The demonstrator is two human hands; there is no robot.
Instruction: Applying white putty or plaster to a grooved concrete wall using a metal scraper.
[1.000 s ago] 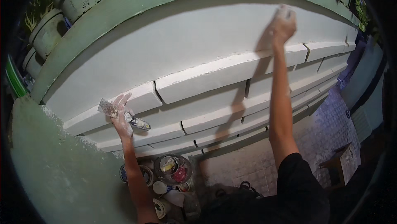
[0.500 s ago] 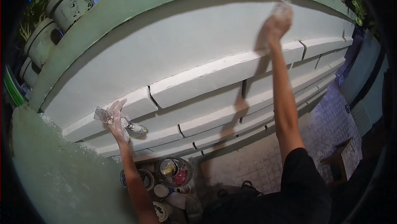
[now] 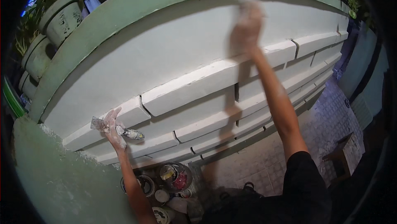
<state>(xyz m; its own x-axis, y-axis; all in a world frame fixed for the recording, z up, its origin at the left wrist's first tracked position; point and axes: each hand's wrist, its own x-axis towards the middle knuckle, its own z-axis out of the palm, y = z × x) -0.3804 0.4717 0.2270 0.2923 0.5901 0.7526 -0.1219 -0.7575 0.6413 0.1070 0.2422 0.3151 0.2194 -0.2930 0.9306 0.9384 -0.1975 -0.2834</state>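
Note:
My left hand (image 3: 112, 132), dusted white, leans on the pale ledge at the left of the banded wall (image 3: 182, 42). It holds a putty knife (image 3: 99, 125), whose worn blade sticks out to the left and whose splattered handle points right, with the fingers partly stretched. Up near the green rim of the wall, my right hand (image 3: 248, 27) presses against or hovers just over the smooth white top band. Motion smears it; the hand looks bunched, with a whitish patch at its upper end, and what it grips cannot be made out.
Potted plants (image 3: 62, 19) stand along the green rim (image 3: 136, 9) at the upper left. Below my left arm are a round tub (image 3: 175, 176) with coloured things inside and several cans. A wooden stool (image 3: 345, 153) stands on the tiled floor at the right.
My right hand has swept left along the top band, its shadow moving with it. The left hand still holds the putty knife at the ledge; the view has shifted slightly.

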